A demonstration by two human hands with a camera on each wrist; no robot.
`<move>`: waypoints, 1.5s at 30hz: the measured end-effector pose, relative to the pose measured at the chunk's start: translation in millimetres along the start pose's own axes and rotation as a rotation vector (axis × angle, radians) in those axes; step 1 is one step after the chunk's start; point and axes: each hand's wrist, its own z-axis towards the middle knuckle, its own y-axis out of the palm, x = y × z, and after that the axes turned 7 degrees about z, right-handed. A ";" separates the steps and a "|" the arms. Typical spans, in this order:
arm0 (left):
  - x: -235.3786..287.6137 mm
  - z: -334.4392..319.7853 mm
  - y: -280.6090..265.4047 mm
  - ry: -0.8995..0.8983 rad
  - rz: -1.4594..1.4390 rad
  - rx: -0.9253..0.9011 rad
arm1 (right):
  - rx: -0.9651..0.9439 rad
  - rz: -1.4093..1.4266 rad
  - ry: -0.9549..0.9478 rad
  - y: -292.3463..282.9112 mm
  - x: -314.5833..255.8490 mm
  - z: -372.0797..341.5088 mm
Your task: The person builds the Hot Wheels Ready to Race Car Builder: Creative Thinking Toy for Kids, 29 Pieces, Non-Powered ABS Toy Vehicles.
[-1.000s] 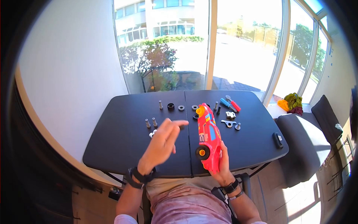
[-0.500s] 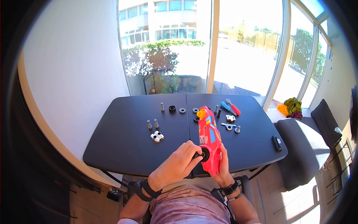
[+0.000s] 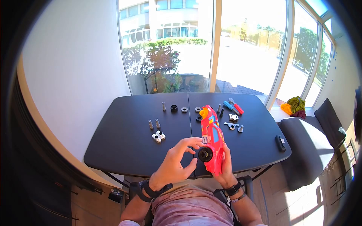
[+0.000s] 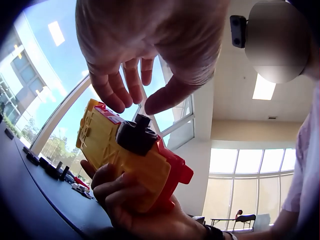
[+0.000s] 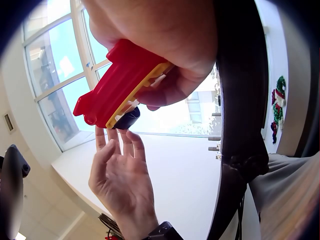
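Observation:
My right hand (image 3: 226,169) grips a red toy car (image 3: 213,140) by its rear end, above the near side of the table. The car's yellow underside (image 4: 117,150) shows in the left wrist view, with the right hand's fingers wrapped across it. A black wheel (image 3: 205,154) sits on the car's left side, and a short black stub (image 4: 142,121) stands out from its middle. Beside that wheel my left hand (image 3: 173,162) holds nothing; its thumb and fingers are spread apart, their tips close to the stub.
On the black table (image 3: 113,150) lie a white engine-like part (image 3: 158,136), several grey bolts (image 3: 151,125), a black ring (image 3: 174,108) and grey rings (image 3: 184,110). Farther right are a blue screwdriver (image 3: 229,106), a red-handled one (image 3: 237,108), a grey bracket (image 3: 230,126) and a black object (image 3: 280,143).
My left hand came down to the wheel, pinched the black piece at its hub, then let go and drew slightly away. The hub's yellow centre is now covered. The right hand still holds the car.

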 end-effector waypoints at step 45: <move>-13.8 -6.2 -1.3 -0.020 0.315 -0.076 | -0.018 -0.019 0.021 -1.6 -0.6 1.2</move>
